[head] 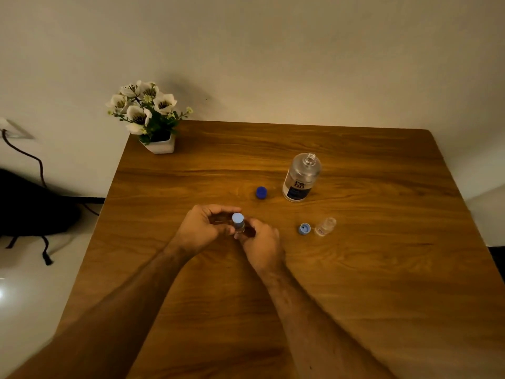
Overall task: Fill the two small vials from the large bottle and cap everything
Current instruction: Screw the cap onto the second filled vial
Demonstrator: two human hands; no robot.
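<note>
Wood-grain table (pixel 355 283): both hands' fingers (pixel 218 212) grasp a small clear vial (pixel 239 227) with a round pale-blue cap (pixel 237 218).

near table (pixel 355 310) bare | obstacles: large bottle (pixel 300 177), dark blue cap (pixel 261 192)

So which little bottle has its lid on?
The small vial held in both hands; its pale blue cap is on. The other vial stands open, with its cap beside it.

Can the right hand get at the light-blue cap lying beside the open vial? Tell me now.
Probably yes, once freed: the right hand is busy on the capped vial, but bare table lies between it and the light-blue cap.
</note>
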